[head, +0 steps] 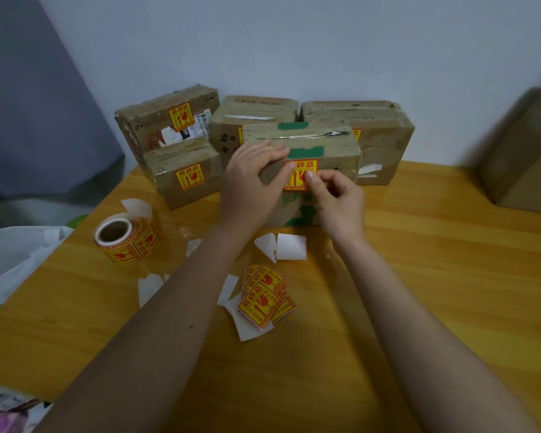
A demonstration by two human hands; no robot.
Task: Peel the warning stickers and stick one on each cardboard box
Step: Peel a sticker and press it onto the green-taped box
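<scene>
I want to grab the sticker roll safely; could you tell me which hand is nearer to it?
Left. The left hand holds the front box's left edge, right of the sticker roll; the right hand is farther right.

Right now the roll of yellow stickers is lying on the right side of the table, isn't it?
Not quite. The roll of yellow stickers is lying on the table, but on the left side, beside the person's left arm, as the head view shows.

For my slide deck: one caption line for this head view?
Left hand steadies the front cardboard box while the right hand presses a yellow warning sticker onto it.
</scene>
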